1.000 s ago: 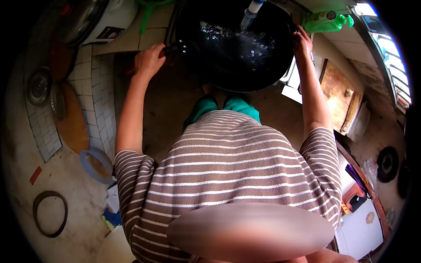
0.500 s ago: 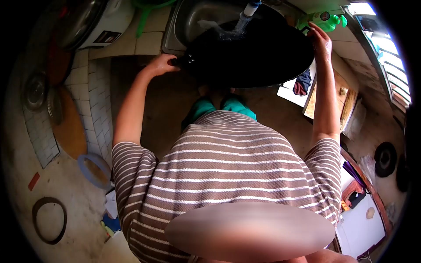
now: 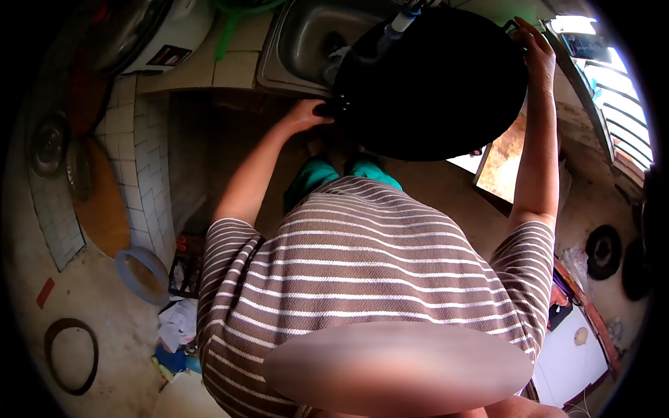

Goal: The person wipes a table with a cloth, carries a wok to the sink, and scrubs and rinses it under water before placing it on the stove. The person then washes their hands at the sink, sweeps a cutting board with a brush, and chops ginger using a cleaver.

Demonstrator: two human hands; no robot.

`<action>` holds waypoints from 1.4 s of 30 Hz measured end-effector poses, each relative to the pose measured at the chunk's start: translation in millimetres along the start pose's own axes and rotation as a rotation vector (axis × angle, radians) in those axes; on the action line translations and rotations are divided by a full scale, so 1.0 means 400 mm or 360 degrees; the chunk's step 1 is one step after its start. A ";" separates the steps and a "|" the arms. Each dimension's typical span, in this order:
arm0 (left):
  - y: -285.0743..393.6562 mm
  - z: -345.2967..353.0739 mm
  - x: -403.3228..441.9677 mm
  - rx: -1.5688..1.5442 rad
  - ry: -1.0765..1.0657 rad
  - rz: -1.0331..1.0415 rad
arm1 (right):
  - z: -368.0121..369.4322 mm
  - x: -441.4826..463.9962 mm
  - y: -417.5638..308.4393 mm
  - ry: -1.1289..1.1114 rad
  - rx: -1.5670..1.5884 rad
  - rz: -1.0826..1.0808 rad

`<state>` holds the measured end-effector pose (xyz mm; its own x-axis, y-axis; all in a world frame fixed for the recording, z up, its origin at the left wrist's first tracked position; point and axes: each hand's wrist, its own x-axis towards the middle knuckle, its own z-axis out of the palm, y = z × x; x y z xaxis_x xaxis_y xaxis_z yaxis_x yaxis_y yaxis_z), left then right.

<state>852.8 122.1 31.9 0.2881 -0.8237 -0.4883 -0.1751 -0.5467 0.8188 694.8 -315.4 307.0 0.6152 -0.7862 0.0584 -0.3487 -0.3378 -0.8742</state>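
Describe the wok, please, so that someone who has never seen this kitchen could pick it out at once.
Find the steel sink at the top of the view. The wok hides its right part, held by the left hand on one side and the right hand on the other. Its broad, round, black body sets it apart from the grey sink and pale faucet.

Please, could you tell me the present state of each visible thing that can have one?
Wok: held in both hands, its contents too dark to tell.
Left hand: closed on the wok's near handle.
Right hand: closed on the opposite handle.
Tap: pointing down, flow hard to tell.
Sink: partly hidden by the wok.
Window: barred, bright with light.
Hoop: lying on the floor.
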 end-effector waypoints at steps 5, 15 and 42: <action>-0.012 0.053 0.005 -0.0004 0.0174 0.0142 | 0.020 0.018 0.006 -0.0051 -0.0045 -0.0104; -0.065 0.154 0.001 0.0238 0.0677 0.0278 | 0.097 -0.005 0.038 0.0009 0.0288 -0.0026; 0.046 0.122 -0.050 0.0383 0.0640 -0.0193 | 0.086 0.116 0.293 0.0043 0.0491 0.0135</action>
<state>797.9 121.0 42.0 0.6527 -0.6543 -0.3819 -0.3168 -0.6937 0.6469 707.1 -373.7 190.7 0.5728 -0.8196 -0.0118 -0.1644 -0.1007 -0.9812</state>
